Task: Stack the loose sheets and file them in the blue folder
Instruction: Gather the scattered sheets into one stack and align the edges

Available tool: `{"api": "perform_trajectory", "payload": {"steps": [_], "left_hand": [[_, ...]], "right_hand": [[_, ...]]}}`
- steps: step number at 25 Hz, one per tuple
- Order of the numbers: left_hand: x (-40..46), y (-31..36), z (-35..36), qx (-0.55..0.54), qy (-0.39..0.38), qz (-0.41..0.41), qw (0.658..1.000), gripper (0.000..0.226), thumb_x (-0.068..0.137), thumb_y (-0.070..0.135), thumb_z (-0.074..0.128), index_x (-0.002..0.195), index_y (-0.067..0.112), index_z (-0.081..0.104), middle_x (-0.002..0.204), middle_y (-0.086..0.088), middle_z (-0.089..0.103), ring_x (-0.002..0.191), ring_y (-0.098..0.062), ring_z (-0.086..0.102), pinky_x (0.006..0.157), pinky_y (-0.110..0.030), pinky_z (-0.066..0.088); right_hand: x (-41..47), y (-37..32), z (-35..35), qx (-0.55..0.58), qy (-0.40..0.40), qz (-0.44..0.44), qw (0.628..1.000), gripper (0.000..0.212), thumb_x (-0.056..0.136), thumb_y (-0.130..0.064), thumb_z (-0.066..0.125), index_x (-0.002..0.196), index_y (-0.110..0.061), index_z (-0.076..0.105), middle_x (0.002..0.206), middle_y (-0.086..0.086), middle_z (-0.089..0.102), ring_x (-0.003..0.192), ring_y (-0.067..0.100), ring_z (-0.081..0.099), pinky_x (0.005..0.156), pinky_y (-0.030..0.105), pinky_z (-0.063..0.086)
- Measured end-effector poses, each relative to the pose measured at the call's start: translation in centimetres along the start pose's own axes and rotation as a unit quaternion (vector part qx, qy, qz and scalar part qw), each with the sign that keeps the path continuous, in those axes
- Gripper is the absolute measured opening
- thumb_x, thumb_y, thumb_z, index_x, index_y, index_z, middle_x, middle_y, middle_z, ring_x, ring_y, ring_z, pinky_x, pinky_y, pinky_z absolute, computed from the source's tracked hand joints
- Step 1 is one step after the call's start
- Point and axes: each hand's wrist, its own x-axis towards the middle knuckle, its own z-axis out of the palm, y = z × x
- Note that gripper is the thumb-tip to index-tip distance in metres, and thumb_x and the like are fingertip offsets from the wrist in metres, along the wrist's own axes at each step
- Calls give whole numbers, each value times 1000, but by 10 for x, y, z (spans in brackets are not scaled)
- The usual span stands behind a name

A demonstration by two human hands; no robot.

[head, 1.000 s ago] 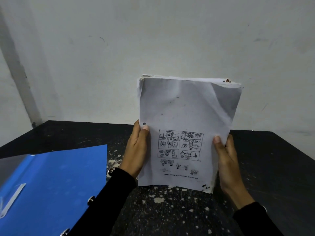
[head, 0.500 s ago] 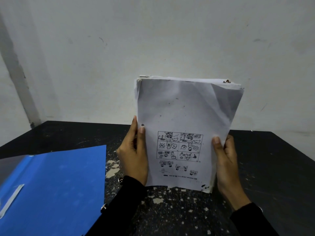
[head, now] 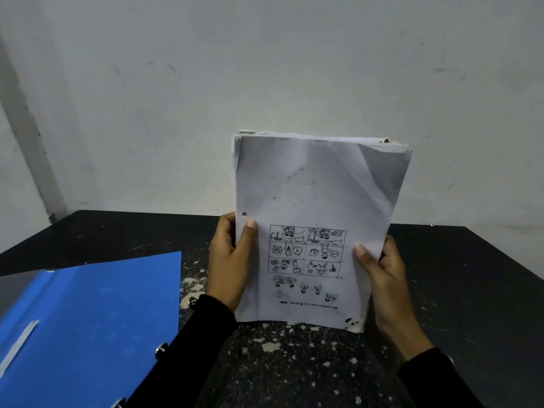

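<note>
A thick stack of white sheets (head: 318, 195) stands upright on its lower edge on the black table (head: 471, 275). Its front page shows a grid of small cartoon drawings, upside down, and its top right corner is creased. My left hand (head: 232, 260) grips the stack's left edge, thumb on the front page. My right hand (head: 382, 275) grips the right edge the same way. The blue folder (head: 88, 328) lies open and flat at the lower left, apart from the stack, with metal studs along its near right edge.
A pale wall (head: 265, 83) rises right behind the table's far edge. The black tabletop is flecked with chipped white patches (head: 273, 346) near me. A clear plastic flap (head: 17, 293) covers the folder's left part.
The stack has shifted slightly and my left hand has re-gripped its left edge, thumb further onto the front page. The folder has not moved.
</note>
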Motion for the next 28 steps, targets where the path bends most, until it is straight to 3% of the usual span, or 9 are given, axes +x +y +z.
{"api": "perform_trajectory", "payload": {"steps": [6, 12, 17, 19, 24, 28], "left_hand": [[7, 3, -4, -31, -67, -45, 996, 22, 97, 20, 46, 109, 2, 48, 94, -2, 61, 72, 3, 63, 61, -12, 51], [4, 4, 1, 20, -76, -30, 996, 10, 100, 24, 40, 104, 19, 48, 97, 7, 60, 80, 6, 60, 65, -9, 49], [-1, 8, 3, 11, -43, -22, 999, 16, 101, 27, 35, 108, 15, 43, 94, 5, 53, 75, 8, 55, 60, -6, 46], [-1, 8, 2, -25, -37, -27, 999, 13, 100, 28, 37, 106, 18, 44, 96, 5, 55, 73, 10, 57, 60, -9, 47], [3, 10, -2, -87, -38, -61, 994, 12, 98, 27, 43, 98, 17, 50, 94, 0, 62, 78, -7, 63, 67, -23, 56], [7, 9, -4, -108, -35, -57, 992, 10, 96, 22, 47, 100, 14, 51, 93, -1, 63, 76, -7, 64, 65, -23, 56]], "right_hand": [[2, 0, -1, 5, 3, 13, 1000, 12, 92, -19, 54, 104, -22, 54, 101, 3, 69, 81, 15, 71, 64, 28, 59], [2, 2, 0, -6, -7, 20, 1000, 16, 96, -24, 50, 111, -29, 53, 106, 1, 69, 85, 14, 71, 67, 29, 58], [1, 1, 0, 11, -13, 19, 1000, 19, 97, -21, 48, 114, -27, 52, 108, 3, 67, 82, 10, 71, 63, 24, 58], [1, 1, 0, 14, -13, 17, 1000, 19, 97, -20, 47, 114, -25, 53, 108, 2, 67, 83, 9, 71, 63, 23, 57], [1, 1, -1, 12, -13, 15, 1000, 18, 97, -16, 47, 111, -24, 54, 107, 1, 67, 81, 8, 71, 63, 21, 56], [2, 1, -2, -2, -10, 12, 1000, 20, 96, -16, 49, 116, -15, 55, 105, 2, 68, 80, 7, 70, 62, 20, 56]]}}
